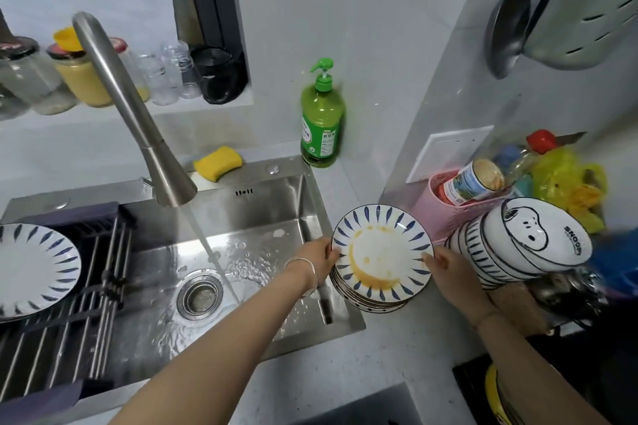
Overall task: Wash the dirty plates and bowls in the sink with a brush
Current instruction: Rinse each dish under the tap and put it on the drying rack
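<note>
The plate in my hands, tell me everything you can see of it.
The plate is round, glossy white, seemingly ceramic, with dark blue strokes around its rim. An orange sauce smear curves across its middle. It faces up over a stack of plates on the counter right of the sink; contact with them is unclear. The left hand grips its left edge, the right hand its right edge.

Plate stack (pixel 371 302) right of sink (pixel 241 207), bowls (pixel 511 252) right of stack
</note>
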Demonstrator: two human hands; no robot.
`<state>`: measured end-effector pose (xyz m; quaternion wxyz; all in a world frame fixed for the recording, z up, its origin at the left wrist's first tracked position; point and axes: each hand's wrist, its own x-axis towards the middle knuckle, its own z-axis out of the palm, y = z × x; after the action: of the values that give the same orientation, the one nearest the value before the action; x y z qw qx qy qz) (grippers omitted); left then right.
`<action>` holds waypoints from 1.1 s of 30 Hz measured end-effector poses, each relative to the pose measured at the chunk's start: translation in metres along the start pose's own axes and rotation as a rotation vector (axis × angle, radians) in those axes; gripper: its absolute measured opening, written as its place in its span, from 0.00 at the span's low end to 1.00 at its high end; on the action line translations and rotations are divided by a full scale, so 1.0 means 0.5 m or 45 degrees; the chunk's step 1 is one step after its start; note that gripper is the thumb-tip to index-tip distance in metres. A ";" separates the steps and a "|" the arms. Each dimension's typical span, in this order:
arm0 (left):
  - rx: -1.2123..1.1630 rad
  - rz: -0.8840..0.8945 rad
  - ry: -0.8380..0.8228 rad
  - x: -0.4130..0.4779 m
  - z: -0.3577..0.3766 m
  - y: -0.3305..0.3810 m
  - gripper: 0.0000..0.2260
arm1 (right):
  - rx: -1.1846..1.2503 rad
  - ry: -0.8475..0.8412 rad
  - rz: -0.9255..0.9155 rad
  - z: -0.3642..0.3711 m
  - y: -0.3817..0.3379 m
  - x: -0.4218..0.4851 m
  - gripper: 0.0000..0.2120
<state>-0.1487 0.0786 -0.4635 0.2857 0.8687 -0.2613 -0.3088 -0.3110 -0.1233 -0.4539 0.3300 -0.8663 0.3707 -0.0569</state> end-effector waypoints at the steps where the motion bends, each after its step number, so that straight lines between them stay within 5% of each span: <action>1: 0.002 0.014 -0.010 0.000 -0.001 -0.001 0.12 | 0.044 0.004 0.005 -0.003 -0.002 -0.002 0.18; 7: -0.244 0.081 0.050 -0.018 0.002 -0.016 0.14 | 0.549 -0.054 0.188 -0.020 -0.044 -0.020 0.12; 17: -1.278 -0.125 0.339 -0.106 -0.086 -0.113 0.10 | 0.939 -0.121 0.147 0.078 -0.205 -0.037 0.02; 24: -1.374 -0.366 0.527 -0.176 -0.180 -0.273 0.11 | 1.094 -0.530 0.162 0.258 -0.348 -0.054 0.11; 33: -1.385 -0.411 0.617 -0.226 -0.246 -0.391 0.14 | 1.005 -0.741 0.157 0.399 -0.457 -0.070 0.09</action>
<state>-0.0857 0.3281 -0.4690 0.6889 0.6725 0.1409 -0.2309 -0.1295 0.1218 -0.4631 0.7257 -0.6314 0.2640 0.0710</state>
